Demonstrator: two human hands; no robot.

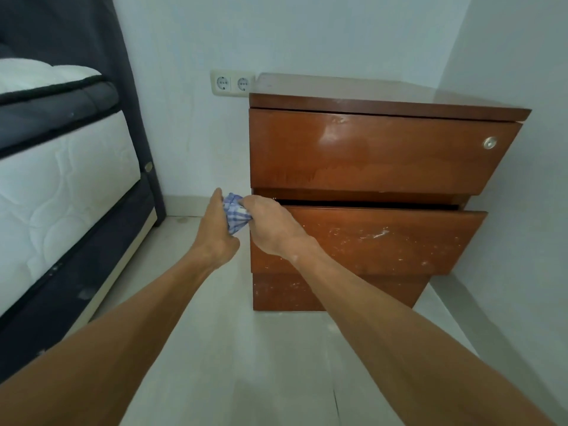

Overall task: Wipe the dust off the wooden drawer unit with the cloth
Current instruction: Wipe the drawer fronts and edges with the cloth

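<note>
Leftmost, I see a bed (61, 179) with a white quilted mattress on a dark base, standing on the pale floor (246, 348) along the left edge of the view. Its dark headboard (132, 87) rises against the back wall. A double wall socket (232, 83) sits on that wall, just beside the rear left corner of the wooden drawer unit (384, 155).

Both forearms reach forward over the floor and cross part of the unit's lower left front. My left hand (215, 232) holds the cloth (235, 212) from the left side, back of the hand toward the camera. My right hand (270, 229) grips the same cloth from the right, fingers curled round it. The cloth, blue-and-white checked, is bunched between the two hands with its long axis roughly vertical. It lies at the unit's front left corner, level with the top edge of the middle drawer (384, 238).

The unit stands upright on the floor in the room corner, fronts facing me, each front's long axis running left to right. The middle drawer projects forward of the others, with a dark gap above it. White specks mark the middle and bottom fronts. A round metal lock (489, 143) sits at the right end of the top front.
</note>
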